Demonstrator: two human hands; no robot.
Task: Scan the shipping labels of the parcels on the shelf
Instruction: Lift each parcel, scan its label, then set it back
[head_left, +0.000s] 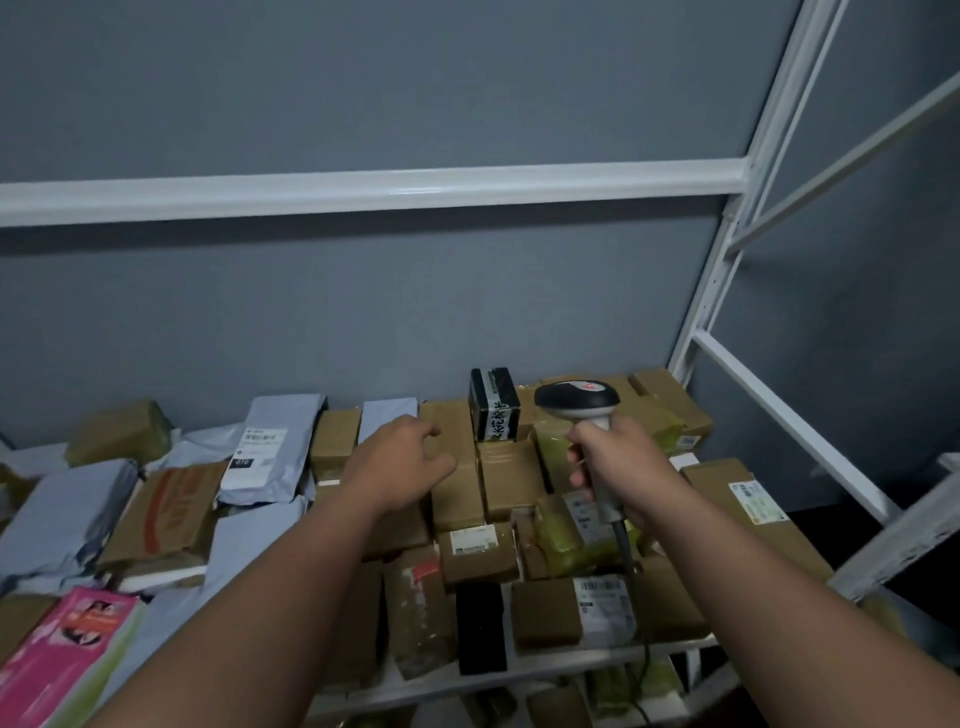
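Nearest you, under your forearms, the front edge of the white shelf (613, 656) carries a brown box with a barcoded shipping label (605, 605), a black parcel (480, 629) beside it, and a pink printed package (67, 642) far off to the left.

Your right hand (618, 467) is wrapped tight around the grey handle of the barcode scanner (579, 402), fingers (576, 460) curled closed on the grip, its dark head standing above your knuckles and its cable trailing down past your wrist. Just below those fingers lies a green-wrapped parcel (571, 540) with a white label, and beyond your wrist to the right a long brown box (727, 499) shows another label.

Your left hand (402, 462) holds nothing; its fingers are loosely spread and bent, resting on or hovering just over the tan boxes (457, 499) in the middle, and I cannot tell which.

Left of that hand, a grey mailer (270, 447) lies label up. Past both hands, a small black box with white characters (493, 405) stands upright against the grey wall.
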